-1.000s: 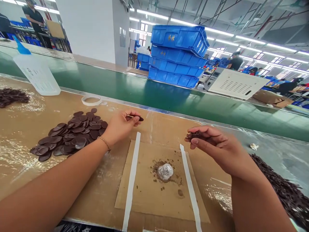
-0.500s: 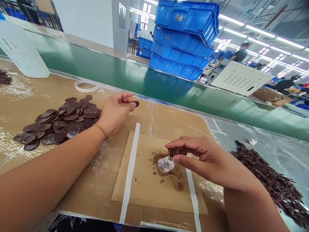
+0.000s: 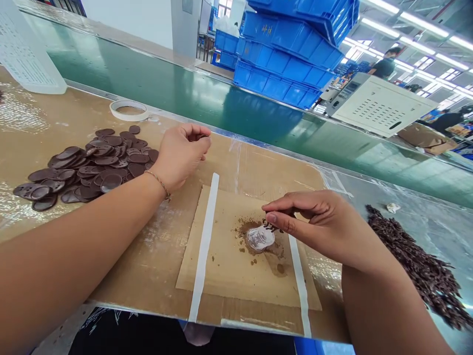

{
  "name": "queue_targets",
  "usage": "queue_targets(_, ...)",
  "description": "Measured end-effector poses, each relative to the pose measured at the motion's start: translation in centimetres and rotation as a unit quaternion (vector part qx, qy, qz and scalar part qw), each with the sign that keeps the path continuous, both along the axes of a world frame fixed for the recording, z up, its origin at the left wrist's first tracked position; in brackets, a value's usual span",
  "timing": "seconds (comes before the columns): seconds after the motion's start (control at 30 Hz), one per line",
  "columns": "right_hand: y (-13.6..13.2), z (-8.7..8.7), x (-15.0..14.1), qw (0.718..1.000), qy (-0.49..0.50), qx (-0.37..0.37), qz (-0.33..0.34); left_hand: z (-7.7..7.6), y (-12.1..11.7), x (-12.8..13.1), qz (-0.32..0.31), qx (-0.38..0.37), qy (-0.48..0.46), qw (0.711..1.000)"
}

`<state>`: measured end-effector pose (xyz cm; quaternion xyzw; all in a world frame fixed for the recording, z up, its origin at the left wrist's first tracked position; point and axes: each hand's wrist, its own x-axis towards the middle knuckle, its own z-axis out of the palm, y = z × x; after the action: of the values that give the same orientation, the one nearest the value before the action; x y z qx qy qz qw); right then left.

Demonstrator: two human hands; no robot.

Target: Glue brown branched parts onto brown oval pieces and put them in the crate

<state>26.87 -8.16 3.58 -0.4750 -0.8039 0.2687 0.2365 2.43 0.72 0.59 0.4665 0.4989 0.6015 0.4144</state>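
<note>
My left hand is curled above the bench, just right of a pile of flat dark brown oval discs. Its fingertips close on a dark brown disc, mostly hidden by the fingers. My right hand pinches a small dark brown piece right above a transparent lump. That lump rests in brown smears on a cardboard sheet, between two white strips. A heap of thin dark brown pieces lies to the right of my right hand.
A roll of white tape and a translucent plastic jug stand at the bench's far edge. Beyond lies a green conveyor belt, with stacked blue crates, a white machine casing and distant co-workers.
My right hand has moved down from above the bench to the transparent lump, pinching its small piece. My left fingers have curled further around the disc. The view has tilted downward.
</note>
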Motion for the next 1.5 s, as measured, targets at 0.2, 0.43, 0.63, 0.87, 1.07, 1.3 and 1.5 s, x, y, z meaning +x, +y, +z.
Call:
queue_targets(0.2,-0.2,-0.2,-0.2,1.0,0.013,0.01,0.0,-0.4,0.2,-0.1,-0.002,0.025,-0.017,1.0)
queue_targets(0.43,-0.1,-0.3,-0.4,1.0,0.001,0.014,0.014,-0.6,0.3,0.0,-0.02,0.007,-0.065,0.998)
queue_targets(0.63,-0.3,0.1,-0.8,0.999,0.0,-0.006,0.036,-0.7,0.3,0.1,-0.03,0.007,-0.093,0.995)
queue_targets(0.87,-0.6,0.3,-0.5,0.999,0.005,0.005,0.048,-0.7,0.4,-0.2,-0.019,0.031,-0.104,0.994)
queue_targets(1.07,-0.6,0.6,0.2,0.999,-0.012,0.028,0.008,-0.8,0.5,-0.2,-0.027,0.035,-0.09,0.995)
queue_targets(1.3,-0.5,0.6,-0.3,0.998,-0.038,-0.011,0.04,-0.6,0.0,-0.1,-0.047,0.023,-0.094,0.994)
queue_targets(1.5,-0.7,1.0,-0.6,0.995,-0.058,0.04,0.077,-0.6,-0.3,0.2,-0.09,0.018,-0.113,0.989)
